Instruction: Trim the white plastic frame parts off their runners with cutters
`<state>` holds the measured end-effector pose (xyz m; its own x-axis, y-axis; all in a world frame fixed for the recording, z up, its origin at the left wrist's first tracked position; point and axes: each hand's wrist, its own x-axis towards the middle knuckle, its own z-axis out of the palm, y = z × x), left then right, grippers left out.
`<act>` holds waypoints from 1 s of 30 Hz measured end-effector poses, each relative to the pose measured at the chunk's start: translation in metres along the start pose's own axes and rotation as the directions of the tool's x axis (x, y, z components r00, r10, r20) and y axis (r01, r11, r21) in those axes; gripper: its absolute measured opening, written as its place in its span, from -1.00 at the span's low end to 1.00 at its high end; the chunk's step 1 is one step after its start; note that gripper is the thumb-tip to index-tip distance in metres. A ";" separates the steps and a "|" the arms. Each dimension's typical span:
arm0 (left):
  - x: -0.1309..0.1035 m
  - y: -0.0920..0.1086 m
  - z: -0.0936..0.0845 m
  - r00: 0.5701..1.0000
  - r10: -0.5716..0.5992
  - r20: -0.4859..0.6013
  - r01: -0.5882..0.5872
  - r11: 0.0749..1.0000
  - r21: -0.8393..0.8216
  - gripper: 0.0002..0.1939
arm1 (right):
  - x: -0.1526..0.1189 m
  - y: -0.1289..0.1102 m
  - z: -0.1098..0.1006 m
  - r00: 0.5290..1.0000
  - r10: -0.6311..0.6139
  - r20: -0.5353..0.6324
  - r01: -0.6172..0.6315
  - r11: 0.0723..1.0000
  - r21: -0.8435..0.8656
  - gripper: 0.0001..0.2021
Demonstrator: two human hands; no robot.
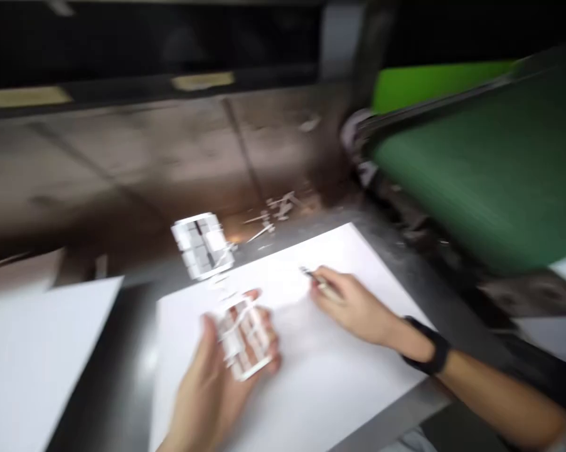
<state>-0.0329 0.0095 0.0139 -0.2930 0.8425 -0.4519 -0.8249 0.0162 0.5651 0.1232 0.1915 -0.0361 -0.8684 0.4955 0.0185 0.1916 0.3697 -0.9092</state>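
Left hand (226,370) has its grip clamped on a white bundle (243,339); right hand (353,307) pinches a pen (318,280) over white sheet (311,376).

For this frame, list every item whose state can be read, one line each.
Left hand: curled around a small white banded bundle.
Right hand: gripping a thin pen-like tool, tip on the large white sheet.
Second white banded bundle: lying apart, untouched.
Green conveyor belt: bare.
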 end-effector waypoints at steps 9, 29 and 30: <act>0.008 -0.023 -0.033 0.994 0.054 0.096 -0.055 0.998 0.007 -0.45 | -0.026 -0.011 0.004 0.968 0.104 0.227 -0.155 0.963 0.222 -0.73; 0.014 -0.027 -0.034 0.941 0.069 0.331 -0.071 0.997 -0.006 -0.41 | -0.031 -0.012 0.013 0.971 0.073 0.229 -0.133 0.957 0.259 -0.85; 0.014 -0.027 -0.034 0.938 0.082 0.338 -0.087 0.996 0.000 -0.42 | -0.030 -0.012 0.011 0.975 0.072 0.211 -0.126 0.959 0.253 -0.85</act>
<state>-0.0316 0.0027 -0.0313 -0.1789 0.9733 -0.1441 -0.7962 -0.0572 0.6023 0.1423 0.1634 -0.0303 -0.9292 0.3439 -0.1354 0.1774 0.0936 -0.9797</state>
